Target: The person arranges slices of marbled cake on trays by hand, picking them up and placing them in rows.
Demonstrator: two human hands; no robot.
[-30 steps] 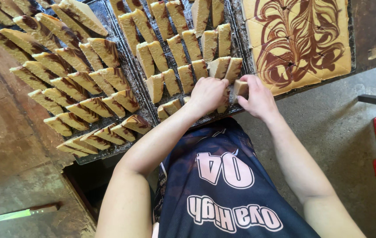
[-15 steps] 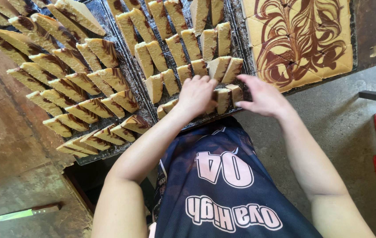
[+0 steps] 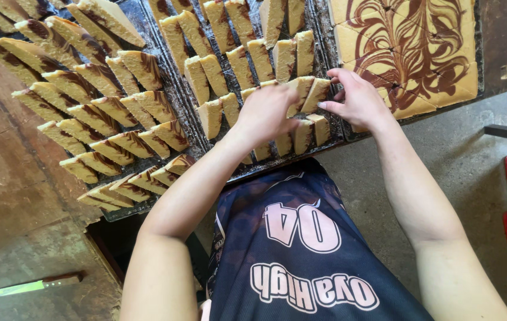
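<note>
Both hands working at the near edge of the middle tray (image 3: pixel 325 35), standing cut marble cake slices on edge in rows.

My left hand (image 3: pixel 268 113) is lying curled over the near row, fingers closed down on the tops of the slices; which one it is gripping, I cannot tell. My right hand (image 3: pixel 357 101) is pinching one slice (image 3: pixel 317 92) between thumb and fingertips, clamped lightly, tilting it against its neighbour (image 3: pixel 300 92).

The uncut swirled slab (image 3: pixel 408 53) is sitting just right of my right hand. The filled left tray (image 3: pixel 101 119) is lying further left. A knife (image 3: pixel 30 286) is lying well apart on the near left counter (image 3: pixel 15 196).

Risks, as I judge them: soft cake crumbling if I am pinching too hard; a leaning slice tipping the row like dominoes; near-edge pieces (image 3: pixel 304 128) sliding off the tray towards my lap.
</note>
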